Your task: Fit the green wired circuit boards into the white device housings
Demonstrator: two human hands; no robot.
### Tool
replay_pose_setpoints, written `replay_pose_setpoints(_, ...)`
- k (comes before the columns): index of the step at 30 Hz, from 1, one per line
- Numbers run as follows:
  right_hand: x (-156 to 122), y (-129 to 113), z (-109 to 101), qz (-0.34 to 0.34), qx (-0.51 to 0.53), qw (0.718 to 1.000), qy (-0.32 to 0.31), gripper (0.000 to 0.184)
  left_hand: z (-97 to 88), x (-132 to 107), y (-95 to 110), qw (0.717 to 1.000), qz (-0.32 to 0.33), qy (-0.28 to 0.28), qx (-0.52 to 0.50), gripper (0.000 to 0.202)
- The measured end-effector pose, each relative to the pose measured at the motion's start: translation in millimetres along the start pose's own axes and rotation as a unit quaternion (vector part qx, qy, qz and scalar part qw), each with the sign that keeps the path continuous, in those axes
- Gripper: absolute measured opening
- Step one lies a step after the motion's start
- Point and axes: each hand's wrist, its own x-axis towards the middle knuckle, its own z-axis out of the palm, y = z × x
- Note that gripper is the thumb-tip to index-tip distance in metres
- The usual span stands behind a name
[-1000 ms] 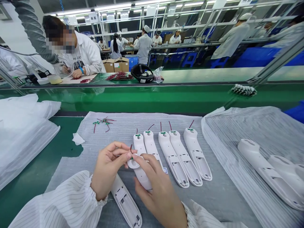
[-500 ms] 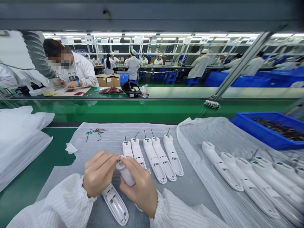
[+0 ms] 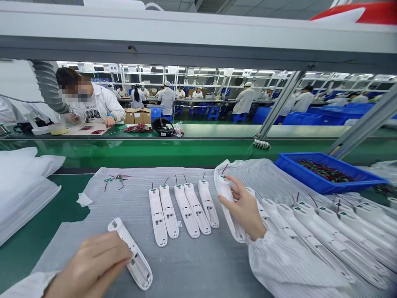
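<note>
Hands were joined on one shell 0.5 s ago, now well apart. R hand (image 3: 245, 209) has gone right, fingers & thumb wrapped round the wired shell (image 3: 222, 187). It holds it just right of the row of five shells (image 3: 182, 211), lower end at the worktop mat (image 3: 192, 265). L hand (image 3: 93, 265) is back near-left, blurred, fingers together on the bare shell (image 3: 140, 269) that lay below both hands before. Grip or mere touch: can't tell. Blue bin (image 3: 297, 176) sits beyond R hand, to its right.
</note>
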Motion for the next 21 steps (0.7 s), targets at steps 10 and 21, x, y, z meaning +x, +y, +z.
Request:
replay_pose_setpoints(10, 11.9, 67.7, 21.2, -0.108, -0.260, 0.957, -0.063, 0.050, 6.8, -39.7, -31.7, 0.944, 0.100, -0.221, 0.223, 0.051)
replay_pose_setpoints(21, -35.3, 4.2, -17.8, -0.098, -0.064, 0.991, -0.063, 0.032, 44.4, -8.0, -18.4, 0.925, 0.169, -0.137, 0.312, 0.035)
